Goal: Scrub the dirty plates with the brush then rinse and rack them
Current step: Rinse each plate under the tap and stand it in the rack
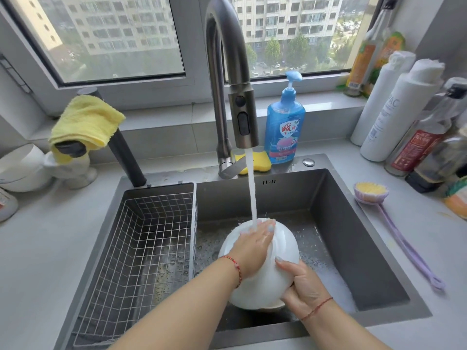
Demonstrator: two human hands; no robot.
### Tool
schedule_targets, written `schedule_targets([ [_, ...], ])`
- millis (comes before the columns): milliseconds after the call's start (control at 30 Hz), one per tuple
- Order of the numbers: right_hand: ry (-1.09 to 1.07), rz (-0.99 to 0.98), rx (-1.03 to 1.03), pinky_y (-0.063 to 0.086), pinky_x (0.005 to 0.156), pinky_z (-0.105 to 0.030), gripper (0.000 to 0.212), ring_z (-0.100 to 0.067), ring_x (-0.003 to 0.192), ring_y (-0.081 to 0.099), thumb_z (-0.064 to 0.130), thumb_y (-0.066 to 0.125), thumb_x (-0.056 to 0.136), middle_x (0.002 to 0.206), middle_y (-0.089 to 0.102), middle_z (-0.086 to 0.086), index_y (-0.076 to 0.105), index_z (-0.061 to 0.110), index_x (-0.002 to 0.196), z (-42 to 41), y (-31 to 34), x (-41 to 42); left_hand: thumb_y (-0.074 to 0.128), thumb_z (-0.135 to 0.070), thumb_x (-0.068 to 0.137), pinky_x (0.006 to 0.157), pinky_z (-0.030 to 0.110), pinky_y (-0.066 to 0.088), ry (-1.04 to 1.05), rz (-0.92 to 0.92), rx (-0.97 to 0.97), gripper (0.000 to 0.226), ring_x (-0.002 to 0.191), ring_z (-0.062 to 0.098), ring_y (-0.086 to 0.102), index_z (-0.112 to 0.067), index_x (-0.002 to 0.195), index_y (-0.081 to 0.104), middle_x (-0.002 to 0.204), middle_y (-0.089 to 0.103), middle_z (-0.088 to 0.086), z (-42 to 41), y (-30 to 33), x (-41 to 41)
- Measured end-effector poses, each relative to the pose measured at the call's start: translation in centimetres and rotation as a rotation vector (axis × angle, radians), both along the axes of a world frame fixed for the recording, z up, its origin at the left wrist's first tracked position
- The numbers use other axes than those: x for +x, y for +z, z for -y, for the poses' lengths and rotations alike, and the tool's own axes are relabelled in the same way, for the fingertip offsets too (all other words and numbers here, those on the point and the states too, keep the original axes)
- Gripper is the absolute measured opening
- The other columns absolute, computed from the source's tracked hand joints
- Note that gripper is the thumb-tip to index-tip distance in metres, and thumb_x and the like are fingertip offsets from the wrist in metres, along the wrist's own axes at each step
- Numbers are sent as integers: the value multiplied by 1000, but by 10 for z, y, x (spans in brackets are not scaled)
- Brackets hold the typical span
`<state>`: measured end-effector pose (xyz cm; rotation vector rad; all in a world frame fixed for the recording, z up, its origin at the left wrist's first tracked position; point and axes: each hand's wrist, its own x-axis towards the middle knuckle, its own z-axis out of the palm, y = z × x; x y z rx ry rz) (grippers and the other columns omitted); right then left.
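Note:
A white plate is held tilted over the sink, under the stream of water from the tap. My left hand lies flat on the plate's upper face with straight fingers, right where the water lands. My right hand grips the plate's lower right rim, thumb on top and fingers curled behind. The lilac long-handled brush with yellow bristles lies on the counter to the right of the sink, away from both hands. The wire rack basket fills the sink's left part and holds no dishes.
Blue dish soap bottle and a yellow sponge stand behind the sink. A yellow cloth hangs over a dark second tap at left. White bowls sit at far left. Several bottles crowd the right counter.

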<state>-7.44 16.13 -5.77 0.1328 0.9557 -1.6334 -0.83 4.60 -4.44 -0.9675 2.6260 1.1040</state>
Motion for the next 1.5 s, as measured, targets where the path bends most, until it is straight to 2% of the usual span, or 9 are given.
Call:
schedule_targets([
  [233, 35, -68, -89, 56, 67, -49, 99, -39, 89, 68, 8, 93, 25, 109, 66, -28, 59, -3, 117, -18, 9, 0, 17, -21, 108, 122, 53, 3, 107, 158, -43, 51, 152, 16, 5, -21, 158, 9, 165, 8, -4, 31, -1, 33],
  [433, 178, -371, 18, 55, 73, -44, 60, -42, 98, 64, 7, 71, 57, 105, 69, -23, 62, 2, 116, -21, 35, 8, 30, -33, 107, 118, 28, 21, 390, -94, 81, 47, 145, 16, 29, -15, 150, 36, 156, 36, 1, 30, 17, 64],
  [500, 220, -448, 61, 55, 78, -48, 53, -44, 99, 63, 9, 70, 57, 101, 70, -23, 67, 3, 109, -19, 44, 17, 34, -33, 106, 106, 32, 36, 457, -131, 84, 33, 127, 21, 49, -21, 125, 58, 130, 57, 3, 25, 25, 70],
  [600, 257, -475, -1, 53, 76, -46, 39, -38, 88, 67, 6, 68, 58, 98, 70, -23, 72, 6, 97, -14, 64, 33, 39, -33, 102, 79, 39, 46, 529, -218, 92, 33, 87, 26, 55, -12, 85, 57, 95, 61, 13, 13, 37, 80],
  [867, 255, -666, -126, 53, 78, -54, 29, -38, 87, 68, 12, 68, 61, 92, 72, -19, 72, 9, 89, 19, 98, 87, 38, -34, 104, 106, 37, 40, 639, -465, 44, 40, 127, 14, 45, -27, 143, 42, 136, 42, -10, 3, 69, 122],
  [1033, 302, -789, -107, 55, 71, -47, 25, -32, 82, 67, 12, 69, 66, 88, 71, -18, 69, 12, 90, 82, 95, 124, 31, -65, 86, 94, 46, 52, 746, -523, 86, 61, 112, 18, 59, -39, 139, 47, 128, 57, -2, 35, 65, 161],
  [1200, 466, -931, -43, 52, 58, -27, 13, -22, 77, 64, 6, 66, 85, 84, 65, -11, 61, 9, 96, 152, 74, 165, 29, -37, 107, 77, 29, 53, 915, -539, 161, 36, 89, 8, 60, -24, 101, 62, 97, 65, -4, 63, 52, 202],
  [1367, 554, -984, 47, 58, 73, -38, 23, -13, 71, 60, 6, 60, 88, 75, 61, 1, 54, 28, 81, 202, 42, 201, 23, -46, 105, 92, 42, 55, 1010, -613, 439, 37, 105, 19, 62, -31, 111, 56, 110, 66, 1, 95, 44, 225],
  [1500, 595, -1010, 45, 49, 66, -24, 24, -13, 78, 61, 8, 58, 89, 78, 62, 6, 56, 30, 80, 230, 25, 212, 21, -50, 104, 79, 32, 55, 1020, -645, 556, 49, 100, 10, 59, -27, 132, 54, 117, 64, 0, 123, 40, 237],
])
